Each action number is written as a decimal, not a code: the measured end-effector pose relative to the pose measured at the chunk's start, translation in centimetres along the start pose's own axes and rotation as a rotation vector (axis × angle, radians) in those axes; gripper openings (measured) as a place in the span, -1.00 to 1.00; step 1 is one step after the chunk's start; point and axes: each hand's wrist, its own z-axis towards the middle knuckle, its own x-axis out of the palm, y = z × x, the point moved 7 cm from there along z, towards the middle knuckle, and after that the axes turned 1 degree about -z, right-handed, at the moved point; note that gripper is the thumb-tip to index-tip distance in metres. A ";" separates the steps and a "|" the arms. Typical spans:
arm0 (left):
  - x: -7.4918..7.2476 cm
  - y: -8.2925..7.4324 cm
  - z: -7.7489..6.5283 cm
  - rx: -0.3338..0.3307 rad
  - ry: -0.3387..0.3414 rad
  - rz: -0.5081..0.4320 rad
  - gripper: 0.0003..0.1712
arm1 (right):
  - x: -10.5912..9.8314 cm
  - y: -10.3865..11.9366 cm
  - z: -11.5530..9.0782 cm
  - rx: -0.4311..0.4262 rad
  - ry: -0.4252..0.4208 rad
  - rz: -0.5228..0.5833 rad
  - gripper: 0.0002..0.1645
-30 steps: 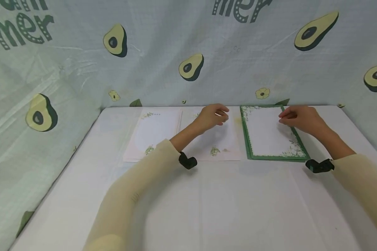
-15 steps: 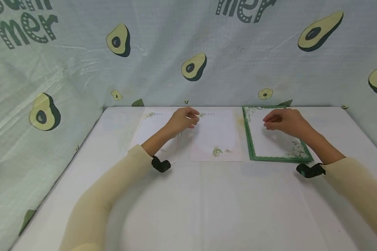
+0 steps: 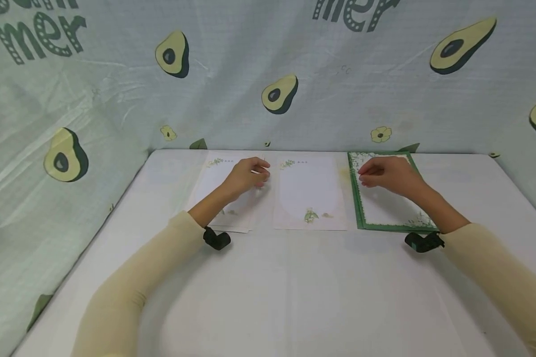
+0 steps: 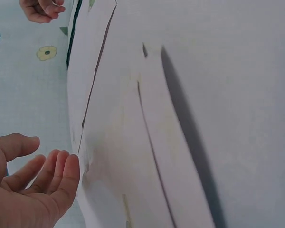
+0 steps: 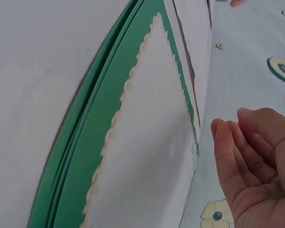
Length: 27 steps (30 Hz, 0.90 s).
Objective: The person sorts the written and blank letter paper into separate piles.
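My left hand [image 3: 247, 176] hovers over the right side of a stack of pale pink paper sheets [image 3: 215, 174] at the left. In the left wrist view its fingers [image 4: 72, 175] are relaxed, the thumb apart, with nothing held. Close over white sheets with a green floral border [image 3: 381, 208], at the right, is my right hand [image 3: 390, 176]. Seen from the right wrist, its fingers [image 5: 224, 142] curve loosely toward the thumb and hold nothing. The green-edged sheets [image 5: 147, 123] lie stacked below, slightly offset. Between the hands lies a pale pink sheet [image 3: 307, 188] with small leaf prints.
The sheets lie along the back of a white-covered table [image 3: 290, 287]. Behind and to the left hangs a pale cloth [image 3: 223, 89] printed with avocados. A black wrist camera [image 3: 216, 239] sits at my left wrist, another black camera [image 3: 424, 242] at my right.
My left hand has moved left from over the middle sheet to the left stack. My right hand has moved left across the green-bordered sheets. The view has shifted slightly.
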 end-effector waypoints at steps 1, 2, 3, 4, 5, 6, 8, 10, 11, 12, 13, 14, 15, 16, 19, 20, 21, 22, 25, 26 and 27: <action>-0.1 0.1 0.0 -0.002 0.000 0.003 -0.59 | 0.1 0.1 0.1 -0.002 0.002 0.000 -0.74; -0.1 0.1 -0.1 -0.004 0.002 -0.001 -0.58 | 0.3 0.3 0.2 -0.006 0.006 0.001 -0.74; -0.1 0.1 -0.1 -0.008 0.005 -0.006 -0.58 | 0.4 0.4 0.3 -0.008 0.012 0.011 -0.74; -0.1 0.1 -0.2 -0.012 0.008 -0.011 -0.58 | 0.6 0.5 0.4 -0.012 0.019 0.015 -0.73; -0.1 0.2 -0.2 -0.017 0.010 -0.015 -0.58 | 0.8 0.7 0.6 -0.015 0.027 0.021 -0.73; -0.1 0.2 -0.2 -0.024 0.013 -0.017 -0.58 | 1.1 0.8 0.7 -0.016 0.035 0.025 -0.72; 0.0 0.4 -0.2 -0.038 0.022 -0.023 -0.57 | 1.6 1.0 1.0 -0.015 0.052 0.035 -0.71; 0.2 0.5 -0.2 -0.049 0.031 -0.029 -0.56 | 2.0 1.1 1.3 -0.008 0.062 0.043 -0.71; 0.3 0.6 -0.2 -0.054 0.033 -0.030 -0.56 | 2.3 1.2 1.5 -0.003 0.066 0.046 -0.71; 0.4 0.6 -0.2 -0.058 0.035 -0.033 -0.55 | 2.5 1.2 1.6 0.000 0.068 0.048 -0.71; 0.5 0.7 -0.1 -0.061 0.037 -0.039 -0.55 | 2.6 1.2 1.7 0.003 0.070 0.050 -0.71; 0.7 0.7 -0.1 -0.065 0.039 -0.047 -0.55 | 2.8 1.3 1.8 0.009 0.072 0.054 -0.71; 0.8 0.7 -0.1 -0.067 0.039 -0.051 -0.54 | 3.0 1.3 1.9 0.018 0.073 0.057 -0.71; 0.8 0.8 0.0 -0.067 0.037 -0.050 -0.54 | 3.1 1.3 2.0 0.026 0.074 0.058 -0.71; 1.1 1.1 0.3 -0.067 0.037 -0.045 -0.53 | 3.5 1.1 2.4 0.072 0.078 0.070 -0.70; 1.2 1.1 0.4 -0.071 0.039 -0.041 -0.52 | 3.6 1.1 2.5 0.093 0.081 0.075 -0.70; 1.2 1.2 0.5 -0.076 0.040 -0.038 -0.51 | 3.7 1.1 2.6 0.110 0.085 0.082 -0.69; 1.3 1.2 0.5 -0.083 0.042 -0.031 -0.50 | 3.8 1.0 2.6 0.125 0.089 0.090 -0.68; 1.6 0.9 0.6 -0.114 0.046 0.014 -0.47 | 4.1 1.0 2.8 0.167 0.114 0.118 -0.64; 1.7 0.8 0.7 -0.121 0.045 0.034 -0.48 | 4.2 1.0 2.9 0.177 0.124 0.126 -0.63; 1.7 0.7 0.9 -0.124 0.045 0.070 -0.51 | 4.3 0.9 3.0 0.189 0.135 0.142 -0.61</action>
